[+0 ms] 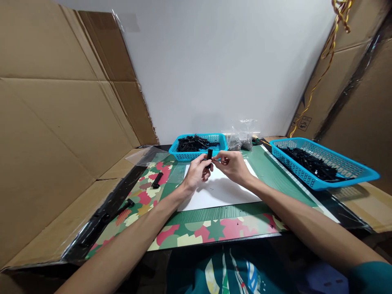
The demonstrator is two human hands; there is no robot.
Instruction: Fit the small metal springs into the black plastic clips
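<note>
Cardboard walls (55, 122) are boxing in the desk (275, 175) I am watching; the right-hand panel is carrying a printed handling mark (304, 122), too small for me to read. Two blue baskets (321, 163) (199, 147) are holding heaps of black parts. Above the white sheet (220, 192), my left hand (196, 173) is closing its grip around a small black piece (209, 157), held upright, while the right hand (234, 165) is pinching something tiny at its tip, probably a pin. Slipping fingers could be dropping either onto the patterned mat (183, 232), where small bits are hiding easily.
</note>
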